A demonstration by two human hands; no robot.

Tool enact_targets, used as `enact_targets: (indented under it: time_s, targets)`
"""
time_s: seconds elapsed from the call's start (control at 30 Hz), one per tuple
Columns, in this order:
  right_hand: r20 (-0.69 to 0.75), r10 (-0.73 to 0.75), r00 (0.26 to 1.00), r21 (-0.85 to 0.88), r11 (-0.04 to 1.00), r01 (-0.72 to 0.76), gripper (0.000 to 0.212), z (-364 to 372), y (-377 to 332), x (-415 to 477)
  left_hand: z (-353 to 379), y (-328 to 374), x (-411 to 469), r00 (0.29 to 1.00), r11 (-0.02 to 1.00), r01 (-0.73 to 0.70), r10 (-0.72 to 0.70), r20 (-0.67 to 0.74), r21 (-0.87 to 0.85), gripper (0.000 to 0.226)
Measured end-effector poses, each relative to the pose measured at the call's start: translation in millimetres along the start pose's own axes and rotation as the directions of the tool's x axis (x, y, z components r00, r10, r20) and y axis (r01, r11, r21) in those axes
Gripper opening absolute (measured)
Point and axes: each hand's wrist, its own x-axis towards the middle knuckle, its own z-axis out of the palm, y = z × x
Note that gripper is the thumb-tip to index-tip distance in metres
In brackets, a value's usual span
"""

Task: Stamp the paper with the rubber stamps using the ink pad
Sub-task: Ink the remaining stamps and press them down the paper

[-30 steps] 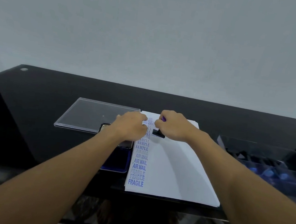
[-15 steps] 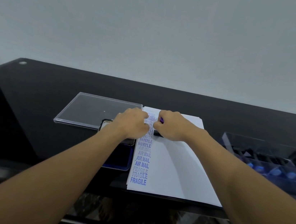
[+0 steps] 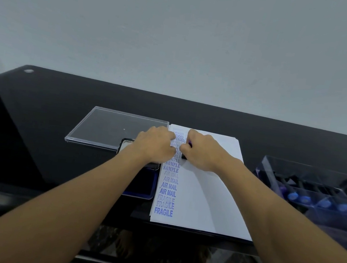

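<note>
Head view: right hand (image 3: 200,151) fingers clamped on stamp (image 3: 184,156) on paper (image 3: 199,196), left hand (image 3: 155,145) curled, hold unclear; rocking would smear the print.

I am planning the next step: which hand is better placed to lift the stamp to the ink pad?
Right: the right hand grips the stamp on the paper; the left hand rests beside it.
</note>
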Motion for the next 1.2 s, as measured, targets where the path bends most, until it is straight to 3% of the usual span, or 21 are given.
enact_targets:
  time_s: [0.87,1.2]
  targets:
    - [-0.031,-0.030,0.999,-0.002,1.000,0.030,0.021,3.1,0.7,0.2,-3.6,3.4,-2.8,1.000,0.999,0.006,-0.007,0.029,0.036,0.037]
    - [-0.012,0.032,0.999,-0.042,0.999,-0.033,0.018,1.6,-1.0,-0.6,-17.4,2.1,-22.0,0.998,1.000,0.018,-0.019,-0.065,-0.016,0.031]
